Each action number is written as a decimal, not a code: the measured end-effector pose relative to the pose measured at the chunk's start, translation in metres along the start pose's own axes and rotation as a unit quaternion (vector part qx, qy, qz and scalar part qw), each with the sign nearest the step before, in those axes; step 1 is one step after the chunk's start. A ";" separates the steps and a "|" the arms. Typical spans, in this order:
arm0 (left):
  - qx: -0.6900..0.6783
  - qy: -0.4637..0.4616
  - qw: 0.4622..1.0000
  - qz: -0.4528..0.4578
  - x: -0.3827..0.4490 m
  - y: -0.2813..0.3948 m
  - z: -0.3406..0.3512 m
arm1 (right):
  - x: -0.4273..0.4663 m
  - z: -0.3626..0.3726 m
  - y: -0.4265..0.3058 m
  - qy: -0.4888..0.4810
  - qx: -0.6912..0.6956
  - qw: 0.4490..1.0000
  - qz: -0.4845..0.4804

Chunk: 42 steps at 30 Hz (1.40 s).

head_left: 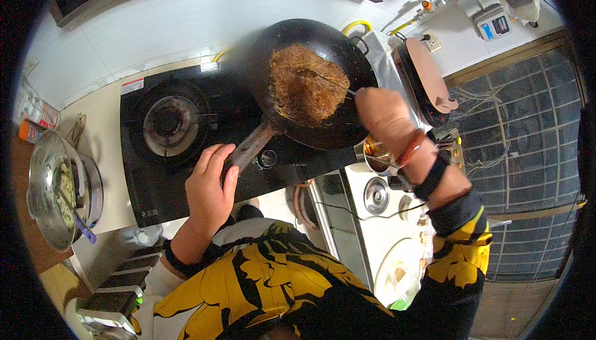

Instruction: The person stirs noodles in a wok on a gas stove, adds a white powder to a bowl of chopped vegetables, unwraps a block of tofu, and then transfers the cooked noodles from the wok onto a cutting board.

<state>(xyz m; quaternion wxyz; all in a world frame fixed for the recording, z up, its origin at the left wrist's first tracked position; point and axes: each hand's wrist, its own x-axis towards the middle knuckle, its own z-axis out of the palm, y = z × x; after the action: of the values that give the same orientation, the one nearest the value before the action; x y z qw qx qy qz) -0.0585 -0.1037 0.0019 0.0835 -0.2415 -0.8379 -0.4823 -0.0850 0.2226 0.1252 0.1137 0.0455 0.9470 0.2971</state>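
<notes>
A black wok (298,140) sits over the right side of a black glass gas hob (242,93), its handle (253,147) slanting towards me. My left hand (212,182) is wrapped around the end of that handle. In the wok lies a tangled mound of brown, thin noodle-like strands (307,84). My right hand (384,107), slightly blurred, grips a thin metal utensil (333,79) at the wok's right side. The far end of the utensil is sunk in the strands, so its kind cannot be told.
At left, a metal bowl (39,191) of pale green food holds a purple-handled utensil (86,228). The hob's left burner (170,126) is uncovered. A metal pot (379,165), a round lid (376,195) and a plate (389,265) are at right. A pink-lidded appliance (426,70) stands beyond the wok.
</notes>
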 end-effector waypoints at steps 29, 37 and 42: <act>0.019 -0.019 1.000 0.013 -0.004 -0.002 -0.001 | -0.019 -0.011 0.046 -0.028 0.007 0.999 0.032; 0.020 -0.017 1.000 0.016 -0.006 -0.002 -0.001 | 0.004 0.051 0.036 0.031 0.161 0.985 -0.045; 0.016 -0.019 1.000 0.009 -0.005 -0.003 0.000 | -0.015 0.052 0.137 0.049 -0.091 0.944 -0.314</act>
<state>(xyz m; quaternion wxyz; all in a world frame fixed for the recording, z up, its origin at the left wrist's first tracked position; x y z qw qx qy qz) -0.0552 -0.1072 -0.0022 0.0762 -0.2569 -0.8448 -0.4632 -0.0549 0.3612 0.1654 0.1588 -0.2793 0.8863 0.3335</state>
